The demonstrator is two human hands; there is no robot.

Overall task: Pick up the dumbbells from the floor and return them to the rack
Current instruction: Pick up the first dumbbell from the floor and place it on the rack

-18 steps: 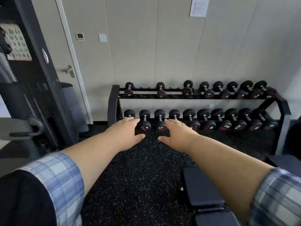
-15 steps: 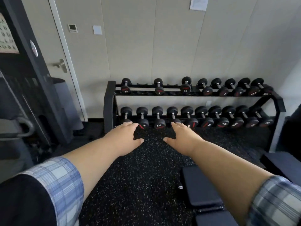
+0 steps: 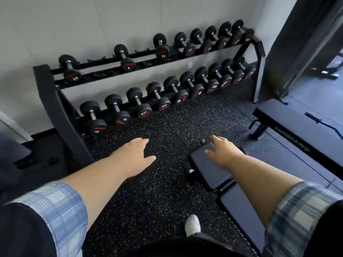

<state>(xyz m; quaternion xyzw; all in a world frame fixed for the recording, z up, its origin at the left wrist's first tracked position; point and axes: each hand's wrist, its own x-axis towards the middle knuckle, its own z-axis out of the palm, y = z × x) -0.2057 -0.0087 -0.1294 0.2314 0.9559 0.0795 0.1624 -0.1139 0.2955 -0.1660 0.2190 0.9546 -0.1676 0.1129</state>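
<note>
Dumbbell (image 3: 205, 140) on speckled rubber floor (image 3: 148, 191), round end marked 2.5, axis hidden. Right hand (image 3: 222, 151) open above it; left hand (image 3: 133, 156) open, empty.

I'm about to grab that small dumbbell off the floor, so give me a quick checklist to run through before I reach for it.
1. Target found: small black 2.5 dumbbell on the black speckled rubber floor, beyond the dark padded bench: ok.
2. Right hand free, fingertips near it: ok.
3. Left hand empty: ok.
4. Dumbbell handle visible for gripping: cannot tell, hand and bench hide it.
5. Empty cradle on the black two-tier rack, top row beside the racked 2.5 dumbbell: ok.
6. Second floor dumbbell: cannot tell.
</note>
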